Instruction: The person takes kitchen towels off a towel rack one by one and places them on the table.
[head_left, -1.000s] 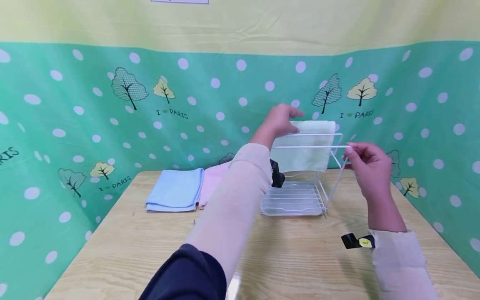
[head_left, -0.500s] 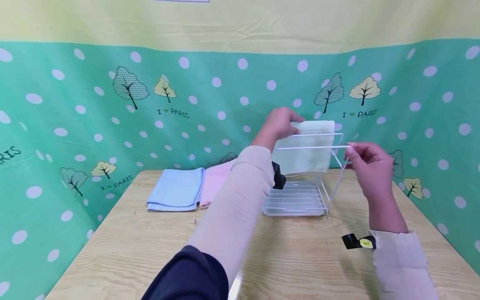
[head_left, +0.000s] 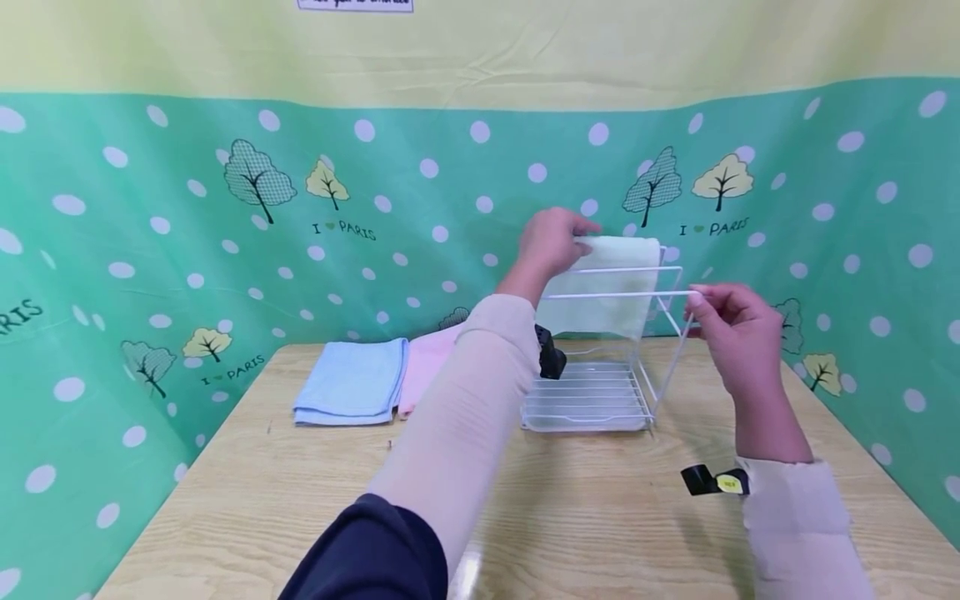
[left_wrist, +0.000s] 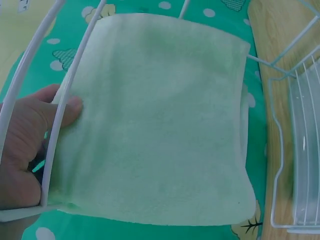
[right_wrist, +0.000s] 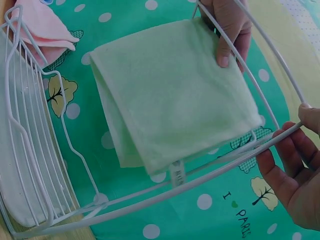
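A folded pale green towel hangs at the back of the upper part of a white wire rack. My left hand pinches the towel near its upper left corner. In the left wrist view the thumb of that hand lies on the face of the towel, and the other fingers are mostly hidden behind it. My right hand grips the rack's upper right front corner between thumb and fingers. A small white tag shows at the towel's edge in the right wrist view.
On the wooden table, a folded blue towel lies left of the rack. Beside it is a pink towel, partly hidden by my left arm. A translucent tray sits under the rack's lower wires. A green dotted curtain stands behind.
The green towel has shifted slightly left and up with my left hand, uncovering a bit of the rack at its right edge. My right hand stays on the rack corner.
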